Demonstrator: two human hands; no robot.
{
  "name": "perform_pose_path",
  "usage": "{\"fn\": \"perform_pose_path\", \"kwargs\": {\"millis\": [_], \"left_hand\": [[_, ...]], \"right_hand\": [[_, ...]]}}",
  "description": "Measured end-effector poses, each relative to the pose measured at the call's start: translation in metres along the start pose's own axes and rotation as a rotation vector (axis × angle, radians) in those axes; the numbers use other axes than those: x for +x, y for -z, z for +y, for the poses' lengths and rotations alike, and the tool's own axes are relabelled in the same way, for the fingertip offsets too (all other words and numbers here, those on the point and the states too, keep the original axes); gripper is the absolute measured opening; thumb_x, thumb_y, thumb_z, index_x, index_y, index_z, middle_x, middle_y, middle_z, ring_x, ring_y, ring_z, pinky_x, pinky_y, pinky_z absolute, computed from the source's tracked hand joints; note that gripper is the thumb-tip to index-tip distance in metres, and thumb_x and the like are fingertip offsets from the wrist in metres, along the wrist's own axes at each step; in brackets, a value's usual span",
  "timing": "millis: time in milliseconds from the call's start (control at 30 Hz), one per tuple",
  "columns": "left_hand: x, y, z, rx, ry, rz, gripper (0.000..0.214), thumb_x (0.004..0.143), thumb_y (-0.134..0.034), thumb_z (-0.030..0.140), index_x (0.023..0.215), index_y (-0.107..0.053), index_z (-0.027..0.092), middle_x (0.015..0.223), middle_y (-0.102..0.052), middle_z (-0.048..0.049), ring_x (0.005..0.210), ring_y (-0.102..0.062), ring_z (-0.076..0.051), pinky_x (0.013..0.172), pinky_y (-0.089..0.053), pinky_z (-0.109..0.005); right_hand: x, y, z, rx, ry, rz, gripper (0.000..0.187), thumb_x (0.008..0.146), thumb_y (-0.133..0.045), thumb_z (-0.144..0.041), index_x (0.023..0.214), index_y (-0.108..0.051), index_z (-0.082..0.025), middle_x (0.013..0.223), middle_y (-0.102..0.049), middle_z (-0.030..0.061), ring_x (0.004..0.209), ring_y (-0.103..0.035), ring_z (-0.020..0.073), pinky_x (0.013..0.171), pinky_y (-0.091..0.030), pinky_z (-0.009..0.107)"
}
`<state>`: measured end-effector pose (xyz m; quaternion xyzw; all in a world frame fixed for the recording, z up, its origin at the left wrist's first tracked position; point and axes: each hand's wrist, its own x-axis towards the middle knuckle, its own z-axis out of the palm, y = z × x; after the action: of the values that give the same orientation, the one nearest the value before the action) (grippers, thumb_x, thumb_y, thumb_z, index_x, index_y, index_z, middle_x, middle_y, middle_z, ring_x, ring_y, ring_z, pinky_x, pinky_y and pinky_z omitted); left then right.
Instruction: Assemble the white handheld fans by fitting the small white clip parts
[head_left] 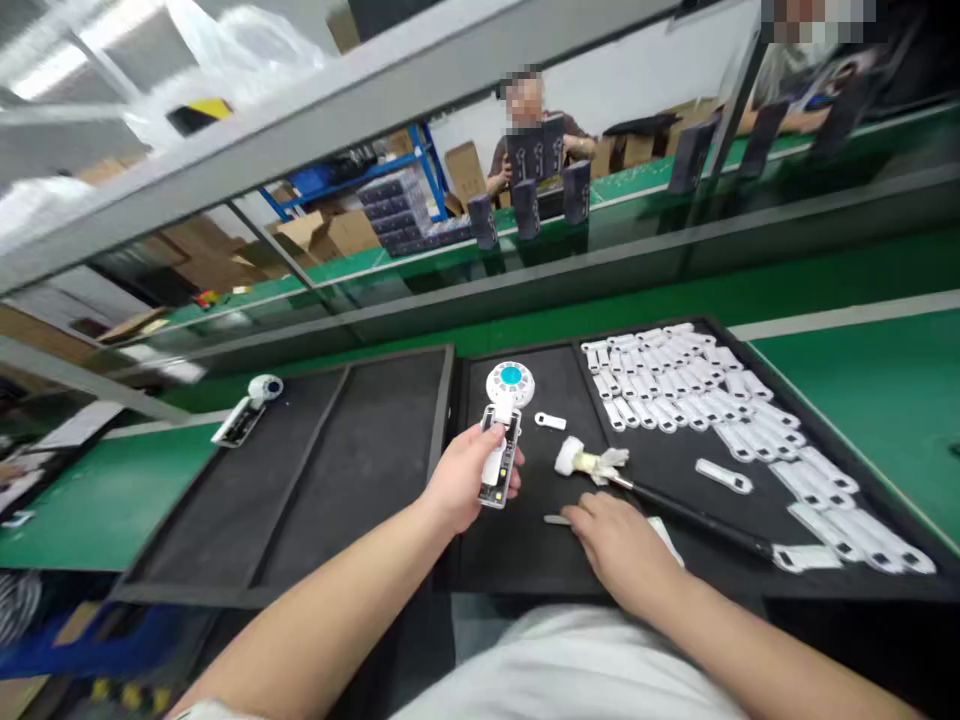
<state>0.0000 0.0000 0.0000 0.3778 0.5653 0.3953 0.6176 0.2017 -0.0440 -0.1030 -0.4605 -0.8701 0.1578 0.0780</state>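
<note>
My left hand (469,475) grips a small white handheld device (493,478), its round vented head (511,384) with a blue centre pointing away from me. The handle is uncovered, so a circuit board and a white inner part show. Low over the black tray, my right hand (619,545) has its fingers closed around a thin pale piece (556,519), mostly hidden by the hand. A white strip (666,540) sticks out on the hand's other side; whether it is the same thing I cannot tell. Just beyond lies a black-handled tool (697,520) with a white-wrapped head.
Several rows of white handle covers (660,380) lie on the right of the tray (517,560). Loose covers (724,475) and a small white part (550,421) lie nearer. Another device (247,410) rests on the left tray (375,480). Across the bench, a person (577,140) handles dark boxes (534,150).
</note>
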Motion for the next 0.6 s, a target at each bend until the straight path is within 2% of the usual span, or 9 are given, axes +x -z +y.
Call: {"fn": "perform_pose_path", "kwargs": {"millis": [100,233,300,367,400,467,533,600], "left_hand": [[0.029,0.004,0.01,0.05,-0.021,0.012,0.039,0.084,-0.058,0.056,0.09,-0.053,0.018,0.076,-0.063,-0.0025,0.054,-0.059,-0.014,0.048,-0.052,-0.028],[0.09,0.009,0.032,0.192,-0.063,0.127,0.033,0.093,-0.055,0.047,0.097,-0.058,0.014,0.079,-0.064,-0.0038,0.057,-0.06,-0.013,0.054,-0.054,-0.03],[0.122,0.017,0.054,0.276,-0.122,0.234,0.031,0.095,-0.057,0.041,0.106,-0.061,0.012,0.088,-0.066,-0.0056,0.069,-0.064,-0.015,0.065,-0.057,-0.032],[0.143,0.033,0.082,0.357,-0.209,0.365,0.033,0.094,-0.06,0.037,0.117,-0.06,0.013,0.104,-0.067,-0.0086,0.087,-0.066,-0.018,0.079,-0.058,-0.038],[0.146,0.045,0.097,0.398,-0.256,0.438,0.035,0.093,-0.061,0.035,0.121,-0.06,0.013,0.113,-0.065,-0.01,0.097,-0.065,-0.02,0.085,-0.057,-0.041],[0.138,0.072,0.121,0.487,-0.336,0.587,0.037,0.092,-0.064,0.032,0.124,-0.059,0.015,0.126,-0.061,-0.0119,0.111,-0.061,-0.024,0.095,-0.053,-0.046],[0.111,0.101,0.136,0.577,-0.381,0.724,0.036,0.091,-0.064,0.031,0.122,-0.06,0.015,0.132,-0.057,-0.0121,0.118,-0.057,-0.026,0.101,-0.049,-0.048],[0.076,0.133,0.142,0.652,-0.376,0.84,0.035,0.091,-0.062,0.035,0.117,-0.061,0.011,0.132,-0.055,-0.0114,0.12,-0.055,-0.025,0.104,-0.046,-0.046]], "right_hand": [[0.003,-0.002,-0.001,0.001,-0.011,0.044,0.03,0.093,-0.052,-0.006,0.11,-0.072,-0.021,0.092,-0.065,0.006,0.089,-0.061,0.0249,0.079,-0.047,0.037],[0.001,-0.02,0.003,0.001,0.001,0.163,0.035,0.09,-0.051,-0.002,0.11,-0.072,-0.023,0.091,-0.064,0.0062,0.086,-0.063,0.024,0.079,-0.05,0.036],[0.0,-0.032,0.01,0.003,0.094,0.265,0.037,0.09,-0.049,-0.002,0.114,-0.069,-0.021,0.095,-0.065,0.0072,0.087,-0.064,0.0227,0.081,-0.052,0.034],[0.0,-0.039,0.019,0.007,0.229,0.384,0.037,0.092,-0.047,-0.005,0.12,-0.066,-0.019,0.1,-0.065,0.0082,0.09,-0.066,0.0212,0.081,-0.053,0.031],[0.001,-0.04,0.023,0.01,0.29,0.437,0.034,0.093,-0.048,-0.008,0.121,-0.064,-0.019,0.101,-0.066,0.0082,0.091,-0.066,0.0209,0.081,-0.054,0.029],[0.001,-0.035,0.028,0.025,0.345,0.544,0.027,0.096,-0.05,-0.016,0.12,-0.063,-0.019,0.101,-0.067,0.0078,0.092,-0.066,0.0213,0.081,-0.054,0.03],[0.002,-0.022,0.029,0.058,0.303,0.619,0.022,0.098,-0.05,-0.024,0.114,-0.063,-0.02,0.101,-0.067,0.0081,0.094,-0.066,0.0226,0.083,-0.054,0.033],[0.009,-0.003,0.027,0.093,0.191,0.61,0.022,0.099,-0.047,-0.025,0.11,-0.065,-0.018,0.102,-0.068,0.0098,0.095,-0.065,0.0237,0.087,-0.053,0.037]]}}
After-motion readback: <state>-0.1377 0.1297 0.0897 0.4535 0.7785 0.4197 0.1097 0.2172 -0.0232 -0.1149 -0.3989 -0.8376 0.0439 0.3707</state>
